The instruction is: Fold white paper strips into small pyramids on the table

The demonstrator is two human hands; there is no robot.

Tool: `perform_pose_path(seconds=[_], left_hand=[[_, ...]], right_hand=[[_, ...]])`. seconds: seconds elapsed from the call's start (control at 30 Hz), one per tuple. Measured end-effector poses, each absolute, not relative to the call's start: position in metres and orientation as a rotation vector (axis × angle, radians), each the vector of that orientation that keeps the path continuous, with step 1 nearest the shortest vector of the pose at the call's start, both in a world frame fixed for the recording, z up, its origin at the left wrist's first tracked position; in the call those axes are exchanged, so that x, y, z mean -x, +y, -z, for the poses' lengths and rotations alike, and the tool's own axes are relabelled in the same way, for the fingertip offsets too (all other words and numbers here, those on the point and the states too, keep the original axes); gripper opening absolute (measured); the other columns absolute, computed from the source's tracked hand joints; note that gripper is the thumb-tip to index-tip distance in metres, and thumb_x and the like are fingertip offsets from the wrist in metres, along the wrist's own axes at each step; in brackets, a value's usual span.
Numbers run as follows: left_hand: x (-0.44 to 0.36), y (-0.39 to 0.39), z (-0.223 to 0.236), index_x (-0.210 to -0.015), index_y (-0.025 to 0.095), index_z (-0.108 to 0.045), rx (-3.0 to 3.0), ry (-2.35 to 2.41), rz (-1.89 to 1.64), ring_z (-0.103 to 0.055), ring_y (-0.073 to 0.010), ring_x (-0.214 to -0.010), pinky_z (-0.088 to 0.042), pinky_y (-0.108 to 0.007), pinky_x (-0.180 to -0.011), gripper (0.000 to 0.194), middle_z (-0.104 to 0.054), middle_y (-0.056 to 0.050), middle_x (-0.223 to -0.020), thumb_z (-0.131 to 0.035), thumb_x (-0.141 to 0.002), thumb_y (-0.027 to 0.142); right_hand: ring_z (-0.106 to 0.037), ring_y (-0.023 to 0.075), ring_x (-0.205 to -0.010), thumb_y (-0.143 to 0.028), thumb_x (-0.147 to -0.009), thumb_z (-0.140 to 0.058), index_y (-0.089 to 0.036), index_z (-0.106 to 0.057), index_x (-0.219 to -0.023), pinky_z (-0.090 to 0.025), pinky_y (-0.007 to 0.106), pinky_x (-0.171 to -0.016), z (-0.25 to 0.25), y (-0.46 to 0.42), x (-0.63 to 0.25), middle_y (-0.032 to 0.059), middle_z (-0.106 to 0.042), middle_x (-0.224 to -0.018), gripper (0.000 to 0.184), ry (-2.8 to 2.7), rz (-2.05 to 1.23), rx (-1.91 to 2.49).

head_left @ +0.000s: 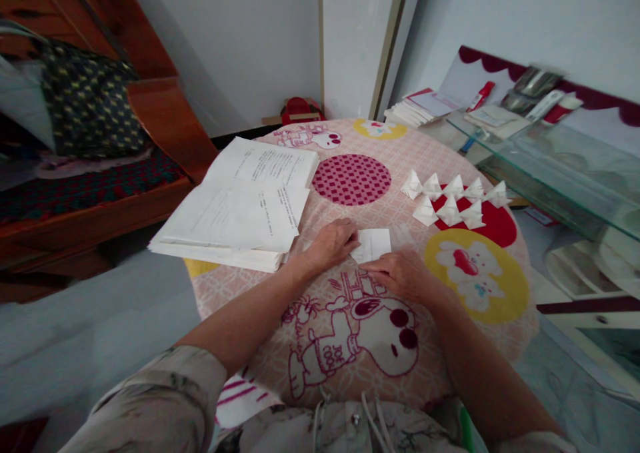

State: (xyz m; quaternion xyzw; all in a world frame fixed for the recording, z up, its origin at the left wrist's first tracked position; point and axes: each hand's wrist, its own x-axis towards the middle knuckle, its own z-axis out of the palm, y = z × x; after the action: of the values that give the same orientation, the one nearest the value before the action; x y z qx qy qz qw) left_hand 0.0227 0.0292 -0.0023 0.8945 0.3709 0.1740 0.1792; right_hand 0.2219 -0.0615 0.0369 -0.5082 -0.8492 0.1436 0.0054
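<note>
A small white piece of paper, apparently folded, lies on the round table between my hands. My left hand has its fingers closed at the paper's left edge. At the lower edge, my right hand presses with its index finger pointing left; the other fingers curl in and are partly hidden. Left of my hands, a thick open stack of printed pages rests on the table. Off to the right, several small pointed folded paper pieces stand in two rows.
A patterned pink tablecloth covers the round table. On the right, a glass shelf with booklets and small items adjoins the table edge. A wooden bench with a dark patterned bag stands at left.
</note>
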Motion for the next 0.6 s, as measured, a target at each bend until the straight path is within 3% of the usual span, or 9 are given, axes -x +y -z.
perform_pose_path(seconds=[0.13,0.33,0.6], left_hand=[[-0.023,0.030,0.001,-0.083,0.017,-0.060,-2.505,1.043,-0.490,-0.057,-0.0180,-0.086,-0.047,-0.033,-0.084,0.009,-0.061,-0.004,-0.086,-0.060,-0.092,0.018],[-0.025,0.031,0.000,-0.082,0.017,-0.061,-2.494,1.063,-0.485,-0.057,-0.0173,-0.085,-0.047,-0.032,-0.083,0.009,-0.062,-0.004,-0.086,-0.062,-0.091,0.017],[-0.024,0.031,0.000,-0.082,0.016,-0.063,-2.481,1.072,-0.507,-0.059,-0.0167,-0.084,-0.049,-0.032,-0.082,0.009,-0.063,-0.004,-0.086,-0.061,-0.090,0.018]], right_hand=[[-0.061,0.0192,-0.074,-0.031,-0.102,-0.048,-0.022,-0.078,-0.104,-0.032,0.029,-0.063,-0.041,-0.068,-0.209,0.0088,-0.071,-0.083,0.031,-2.781,-0.237,1.688],[-0.060,0.0256,-0.091,-0.017,-0.099,-0.048,-0.016,-0.075,-0.105,-0.041,0.036,-0.077,-0.044,-0.080,-0.184,0.0159,-0.070,-0.095,0.028,-2.832,0.018,1.740],[-0.053,0.0305,-0.105,-0.016,-0.096,-0.053,-0.015,-0.075,-0.093,-0.045,0.043,-0.089,-0.039,-0.081,-0.183,0.0188,-0.066,-0.108,0.023,-2.778,0.069,1.582]])
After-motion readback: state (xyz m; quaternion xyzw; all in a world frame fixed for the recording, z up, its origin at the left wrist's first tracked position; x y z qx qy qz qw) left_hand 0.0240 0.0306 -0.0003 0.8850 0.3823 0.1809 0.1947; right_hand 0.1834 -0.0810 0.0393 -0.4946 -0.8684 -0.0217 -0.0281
